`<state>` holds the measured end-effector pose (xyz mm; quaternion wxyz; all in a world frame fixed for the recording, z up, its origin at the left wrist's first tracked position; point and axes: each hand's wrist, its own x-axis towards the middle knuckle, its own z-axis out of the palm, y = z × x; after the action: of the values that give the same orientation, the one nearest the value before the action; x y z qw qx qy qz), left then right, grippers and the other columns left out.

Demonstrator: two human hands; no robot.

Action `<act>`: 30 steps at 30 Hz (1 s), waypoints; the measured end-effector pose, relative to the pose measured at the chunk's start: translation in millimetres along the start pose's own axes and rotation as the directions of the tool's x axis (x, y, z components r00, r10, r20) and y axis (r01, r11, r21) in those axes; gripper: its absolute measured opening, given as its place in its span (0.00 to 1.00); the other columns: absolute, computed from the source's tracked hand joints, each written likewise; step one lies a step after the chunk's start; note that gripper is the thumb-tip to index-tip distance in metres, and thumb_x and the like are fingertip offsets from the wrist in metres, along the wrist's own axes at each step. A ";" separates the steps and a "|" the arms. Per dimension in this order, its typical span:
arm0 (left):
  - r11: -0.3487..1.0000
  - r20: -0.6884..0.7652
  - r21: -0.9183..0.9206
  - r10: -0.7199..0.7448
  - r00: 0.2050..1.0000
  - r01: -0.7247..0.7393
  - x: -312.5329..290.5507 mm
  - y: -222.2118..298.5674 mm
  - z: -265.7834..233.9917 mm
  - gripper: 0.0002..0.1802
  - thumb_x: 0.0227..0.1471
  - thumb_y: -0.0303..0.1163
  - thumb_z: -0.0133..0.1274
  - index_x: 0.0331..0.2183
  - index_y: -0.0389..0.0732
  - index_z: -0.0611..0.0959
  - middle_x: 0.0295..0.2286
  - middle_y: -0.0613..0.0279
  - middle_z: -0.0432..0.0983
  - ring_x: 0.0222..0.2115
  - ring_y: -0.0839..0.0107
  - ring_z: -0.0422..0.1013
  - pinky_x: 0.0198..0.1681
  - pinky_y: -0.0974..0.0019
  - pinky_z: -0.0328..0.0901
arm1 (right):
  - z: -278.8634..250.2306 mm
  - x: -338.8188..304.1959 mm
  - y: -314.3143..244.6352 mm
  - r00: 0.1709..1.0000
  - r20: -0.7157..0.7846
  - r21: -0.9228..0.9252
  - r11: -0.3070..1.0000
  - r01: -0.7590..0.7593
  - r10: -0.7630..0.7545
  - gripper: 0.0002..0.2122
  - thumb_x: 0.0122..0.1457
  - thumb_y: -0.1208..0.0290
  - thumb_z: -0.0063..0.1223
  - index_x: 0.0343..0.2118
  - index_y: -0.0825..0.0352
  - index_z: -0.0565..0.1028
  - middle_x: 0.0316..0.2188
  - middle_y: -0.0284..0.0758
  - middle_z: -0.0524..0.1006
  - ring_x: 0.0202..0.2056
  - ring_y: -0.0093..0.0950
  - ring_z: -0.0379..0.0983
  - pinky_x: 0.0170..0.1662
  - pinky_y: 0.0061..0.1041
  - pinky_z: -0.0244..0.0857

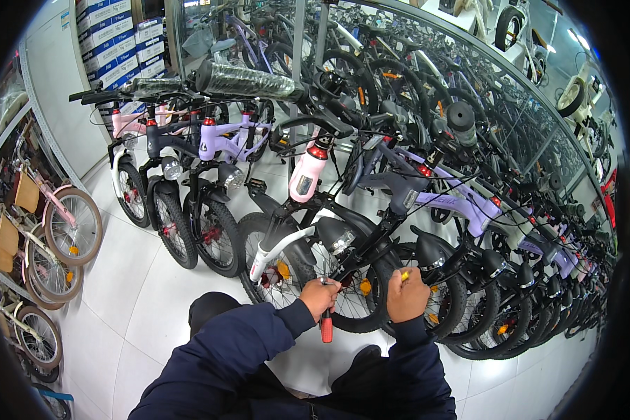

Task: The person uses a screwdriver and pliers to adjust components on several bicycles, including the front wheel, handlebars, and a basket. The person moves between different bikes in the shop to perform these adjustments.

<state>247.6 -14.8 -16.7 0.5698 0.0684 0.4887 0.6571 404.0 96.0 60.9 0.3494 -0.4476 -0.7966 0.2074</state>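
Observation:
My left hand (319, 297) is closed around a tool whose red handle (327, 329) points down below the fist. Its working end is mostly hidden by the fingers, so the kind is unclear. My right hand (407, 295) pinches a small yellow piece (404, 276), too small to identify. Both hands are low in front of a bicycle's front wheel (357, 318). Just above them sits a black headlight (334, 235) with a clear lens. To its left are a white fork (280, 250) and a pink bicycle frame (306, 175).
Bicycles stand tightly packed to the right, among them one with a purple frame (462, 206). Further left are more bicycles, including another purple frame (224, 140). A wrapped handlebar grip (248, 80) juts out overhead. Stacked boxes (108, 38) stand behind, and a rack (38, 133) holds bicycles at left.

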 end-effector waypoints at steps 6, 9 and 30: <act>0.999 0.023 0.031 0.015 1.000 -0.015 -0.2 -0.1 -0.9 0.04 0.53 0.29 0.50 0.30 0.39 0.74 0.15 0.72 0.61 0.14 0.79 0.57 0.21 0.68 0.60 | -1.7 -0.6 10.0 0.918 0.330 0.616 0.687 -0.385 0.218 0.09 0.51 0.77 0.58 0.34 0.73 0.72 0.26 0.43 0.76 0.22 0.36 0.74 0.28 0.26 0.68; 0.998 0.036 0.054 0.015 0.999 -0.017 0.9 -0.4 -1.3 0.04 0.53 0.29 0.49 0.30 0.39 0.74 0.15 0.71 0.61 0.14 0.78 0.57 0.22 0.66 0.60 | -7.9 -0.5 9.7 0.990 0.101 0.340 0.939 0.054 -0.094 0.09 0.49 0.78 0.60 0.33 0.71 0.73 0.25 0.42 0.75 0.24 0.35 0.74 0.29 0.26 0.68; 0.999 0.025 -0.014 -0.048 0.999 0.048 4.7 -3.1 -5.3 0.04 0.52 0.26 0.52 0.30 0.41 0.72 0.15 0.72 0.61 0.14 0.78 0.57 0.21 0.67 0.60 | -5.1 -4.2 -9.6 0.987 0.158 -0.021 0.999 0.027 -0.023 0.12 0.60 0.71 0.48 0.46 0.66 0.66 0.20 0.41 0.77 0.19 0.38 0.74 0.25 0.33 0.67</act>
<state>244.7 -14.4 -23.9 0.5918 0.0605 0.4785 0.6459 403.8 87.6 68.9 0.2829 -0.4237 -0.8296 0.2285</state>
